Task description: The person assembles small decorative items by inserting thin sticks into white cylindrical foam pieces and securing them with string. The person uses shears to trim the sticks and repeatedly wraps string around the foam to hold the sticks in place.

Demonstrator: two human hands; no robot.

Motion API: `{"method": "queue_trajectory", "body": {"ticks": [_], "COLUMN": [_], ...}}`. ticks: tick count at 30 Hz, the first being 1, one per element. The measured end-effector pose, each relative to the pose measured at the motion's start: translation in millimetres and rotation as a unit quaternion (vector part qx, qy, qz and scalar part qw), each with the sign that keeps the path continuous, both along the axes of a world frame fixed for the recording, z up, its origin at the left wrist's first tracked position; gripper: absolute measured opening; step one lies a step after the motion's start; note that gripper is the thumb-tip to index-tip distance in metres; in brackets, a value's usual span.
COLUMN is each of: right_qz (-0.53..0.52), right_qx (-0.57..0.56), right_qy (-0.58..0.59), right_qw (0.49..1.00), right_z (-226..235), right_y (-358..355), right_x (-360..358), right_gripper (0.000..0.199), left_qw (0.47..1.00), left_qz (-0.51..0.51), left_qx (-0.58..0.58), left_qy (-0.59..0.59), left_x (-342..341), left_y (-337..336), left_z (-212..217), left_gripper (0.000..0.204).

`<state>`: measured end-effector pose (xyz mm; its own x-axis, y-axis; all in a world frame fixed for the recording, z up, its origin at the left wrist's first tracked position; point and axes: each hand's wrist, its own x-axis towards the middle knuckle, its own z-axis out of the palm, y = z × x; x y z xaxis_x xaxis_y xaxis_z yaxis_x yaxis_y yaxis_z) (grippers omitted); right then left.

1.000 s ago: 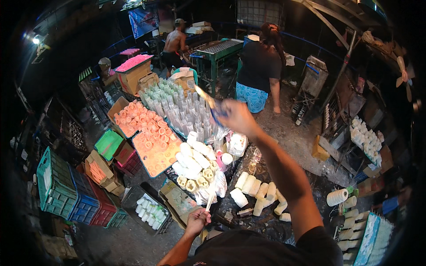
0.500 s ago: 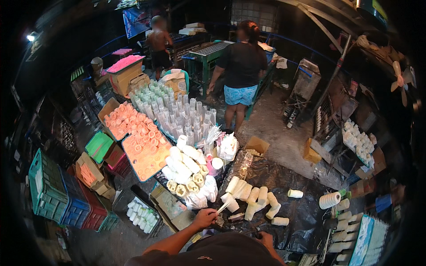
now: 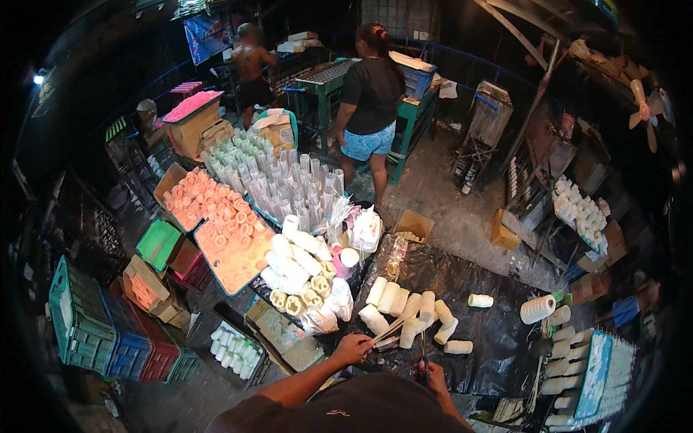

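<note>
2 co-workers [image 3: 372, 90] are standing at back, 1 beside green table [image 3: 410, 110]. Plastic crates [image 3: 128, 335] are lining left side. Pink heap [image 3: 193, 106] is topping cardboard box [image 3: 195, 133]. Blue banner [image 3: 208, 37] is hanging behind.

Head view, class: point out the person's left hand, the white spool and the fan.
Left hand [image 3: 353, 348]: head view, middle of the hand.
White spool [image 3: 535, 309]: head view, on its wound side.
Fan [image 3: 644, 111]: head view, hub between its blades.

No lettering can be read, any print on the blue banner [image 3: 207, 38] being too small.
</note>
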<state>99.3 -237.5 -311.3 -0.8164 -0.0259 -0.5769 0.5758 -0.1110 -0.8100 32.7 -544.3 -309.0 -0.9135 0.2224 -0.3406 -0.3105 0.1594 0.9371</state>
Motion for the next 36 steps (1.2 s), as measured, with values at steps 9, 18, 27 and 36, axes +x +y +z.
{"method": "queue_trajectory", "body": {"ticks": [9, 18, 27, 36], "right_qz": [0.254, 0.228, 0.111, -0.052], "right_qx": [0.347, 0.375, 0.395, 0.194], "right_qy": [0.147, 0.188, 0.216, -0.042], "right_qw": [0.891, 0.879, 0.886, 0.979], "right_z": [16, -9, -41, -14], "right_y": [-11, -18, 11, 25], "right_x": [-10, 6, 14, 67], "right_gripper": [0.056, 0.063, 0.043, 0.034], "left_qw": [0.999, 1.000, 0.999, 0.987], "left_qz": [0.021, -0.001, -0.033, -0.114], "left_qx": [-0.035, -0.021, -0.014, 0.021], "left_qy": [0.003, -0.009, 0.006, -0.109], "left_x": [14, 18, 5, -4], "left_y": [-8, -10, 2, 63], "left_z": [14, -16, -60, -32], "left_gripper": [0.027, 0.025, 0.019, 0.021]}}
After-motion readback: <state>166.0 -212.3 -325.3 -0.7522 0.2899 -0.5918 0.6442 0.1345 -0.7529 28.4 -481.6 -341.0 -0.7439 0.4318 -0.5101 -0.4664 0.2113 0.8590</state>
